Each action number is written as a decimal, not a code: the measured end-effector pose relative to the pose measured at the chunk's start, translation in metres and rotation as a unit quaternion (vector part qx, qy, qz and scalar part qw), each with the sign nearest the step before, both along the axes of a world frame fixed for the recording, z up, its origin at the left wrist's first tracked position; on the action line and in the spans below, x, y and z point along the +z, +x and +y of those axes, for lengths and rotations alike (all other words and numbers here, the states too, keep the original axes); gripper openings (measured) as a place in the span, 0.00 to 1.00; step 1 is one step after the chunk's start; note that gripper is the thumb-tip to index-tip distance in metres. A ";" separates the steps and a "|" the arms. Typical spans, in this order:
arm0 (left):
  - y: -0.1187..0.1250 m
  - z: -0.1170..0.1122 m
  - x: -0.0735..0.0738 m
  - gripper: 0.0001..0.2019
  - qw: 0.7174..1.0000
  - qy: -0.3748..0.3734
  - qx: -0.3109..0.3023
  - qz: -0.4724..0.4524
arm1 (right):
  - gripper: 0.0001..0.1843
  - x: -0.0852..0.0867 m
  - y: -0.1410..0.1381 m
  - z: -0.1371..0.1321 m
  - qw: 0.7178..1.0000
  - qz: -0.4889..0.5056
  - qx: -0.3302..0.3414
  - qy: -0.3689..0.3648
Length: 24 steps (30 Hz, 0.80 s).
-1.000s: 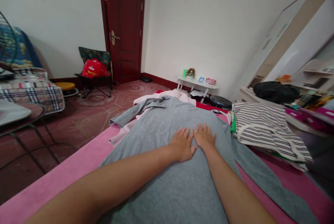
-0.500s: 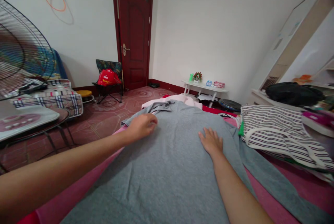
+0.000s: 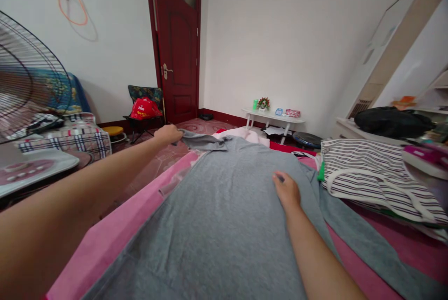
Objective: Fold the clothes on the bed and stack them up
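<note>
A grey long-sleeved shirt (image 3: 224, 216) lies spread out in front of me on a pink cover (image 3: 129, 230). My left hand (image 3: 168, 135) is closed around one of its sleeves at the far left, holding it raised and stretched out past the edge of the pink cover. On the right part of the shirt's body, my right hand (image 3: 289, 191) has its fingers curled, with a bit of grey cloth showing between them. The other sleeve (image 3: 364, 239) trails toward the lower right.
Folded black-and-white striped clothing (image 3: 374, 174) is piled at the right. A fan (image 3: 31, 76) stands at the left, near a chair with a red bag (image 3: 144, 108). Beyond the shirt are pale pink cloth (image 3: 250, 135) and a low white table (image 3: 273, 117).
My left hand has moved left and away from me, taking hold of the sleeve and lifting it outward. My right hand's fingers, spread before, have curled in.
</note>
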State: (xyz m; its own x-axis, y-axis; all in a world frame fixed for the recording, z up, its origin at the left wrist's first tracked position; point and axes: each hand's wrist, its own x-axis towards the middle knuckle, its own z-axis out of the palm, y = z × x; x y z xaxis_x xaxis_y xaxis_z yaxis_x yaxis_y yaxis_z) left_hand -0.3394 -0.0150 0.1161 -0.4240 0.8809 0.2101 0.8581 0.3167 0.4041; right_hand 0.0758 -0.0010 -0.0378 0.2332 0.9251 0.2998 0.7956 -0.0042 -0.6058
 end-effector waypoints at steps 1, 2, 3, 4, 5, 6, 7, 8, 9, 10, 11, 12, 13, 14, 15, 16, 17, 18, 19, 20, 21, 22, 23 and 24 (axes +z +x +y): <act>0.007 0.010 0.017 0.16 1.000 0.016 -0.007 -0.013 | 0.22 -0.001 0.002 0.001 0.998 0.052 -0.012 0.022; 0.019 0.019 0.033 0.18 0.999 0.032 -0.022 -0.029 | 0.23 -0.001 0.004 0.002 0.993 0.103 -0.023 0.048; 0.035 0.026 0.049 0.20 0.996 0.051 -0.046 -0.051 | 0.23 -0.001 0.006 0.003 0.984 0.155 -0.033 0.077; 0.054 0.030 0.063 0.22 0.992 0.069 -0.077 -0.072 | 0.24 -0.001 0.008 0.003 0.972 0.205 -0.042 0.108; 0.075 0.030 0.073 0.24 0.981 0.095 -0.132 -0.106 | 0.25 0.000 0.010 0.003 0.956 0.253 -0.052 0.136; 0.096 0.026 0.081 0.26 0.940 0.142 -0.250 -0.184 | 0.25 0.001 0.013 0.003 0.939 0.299 -0.065 0.159; 0.117 0.018 0.084 0.28 0.885 0.151 -0.376 -0.228 | 0.26 0.002 0.017 0.002 0.920 0.340 -0.084 0.176; 0.134 0.007 0.083 0.28 0.843 0.146 -0.460 -0.240 | 0.25 0.004 0.022 0.002 0.904 0.370 -0.109 0.184; 0.148 -0.007 0.078 0.27 0.812 0.131 -0.521 -0.229 | 0.25 0.006 0.027 0.002 0.893 0.387 -0.137 0.187; 0.158 -0.021 0.069 0.26 0.795 0.104 -0.564 -0.197 | 0.25 0.007 0.032 0.002 0.886 0.391 -0.165 0.186; 0.162 -0.036 0.056 0.25 0.789 0.072 -0.592 -0.149 | 0.25 0.008 0.037 0.002 0.883 0.386 -0.192 0.185; 0.161 -0.049 0.040 0.25 0.788 0.042 -0.606 -0.098 | 0.25 0.008 0.041 0.003 0.883 0.375 -0.213 0.186; 0.157 -0.061 0.023 0.27 0.793 0.017 -0.607 -0.051 | 0.25 0.007 0.045 0.004 0.885 0.360 -0.226 0.191; 0.148 -0.072 0.006 0.28 0.802 -0.001 -0.597 -0.007 | 0.24 0.006 0.047 0.005 0.887 0.346 -0.235 0.198; 0.137 -0.081 -0.011 0.26 0.819 -0.013 -0.572 0.030 | 0.22 0.005 0.049 0.005 0.888 0.332 -0.241 0.207; 0.124 -0.089 -0.025 0.24 0.847 -0.023 -0.529 0.057 | 0.22 0.005 0.048 0.005 0.890 0.316 -0.246 0.216; 0.109 -0.097 -0.038 0.22 0.873 -0.033 -0.480 0.082 | 0.21 0.005 0.047 0.004 0.893 0.300 -0.249 0.225; 0.094 -0.104 -0.048 0.21 0.894 -0.036 -0.433 0.109 | 0.22 0.007 0.043 0.001 0.896 0.285 -0.249 0.232; 0.080 -0.111 -0.055 0.20 0.910 -0.040 -0.390 0.135 | 0.24 0.010 0.039 -0.002 0.902 0.262 -0.245 0.240; 0.066 -0.119 -0.061 0.20 0.922 -0.049 -0.351 0.156 | 0.26 0.014 0.032 -0.006 0.911 0.225 -0.237 0.253; 0.053 -0.126 -0.064 0.21 0.930 -0.064 -0.317 0.173 | 0.29 0.019 0.025 -0.011 0.920 0.175 -0.223 0.270; 0.041 -0.133 -0.066 0.22 0.936 -0.084 -0.288 0.183 | 0.31 0.024 0.016 -0.016 0.929 0.117 -0.200 0.288; 0.031 -0.140 -0.068 0.23 0.939 -0.108 -0.267 0.186 | 0.32 0.030 0.006 -0.019 0.935 0.059 -0.167 0.306; 0.022 -0.147 -0.069 0.24 0.940 -0.133 -0.255 0.182 | 0.31 0.034 -0.005 -0.022 0.941 0.012 -0.121 0.317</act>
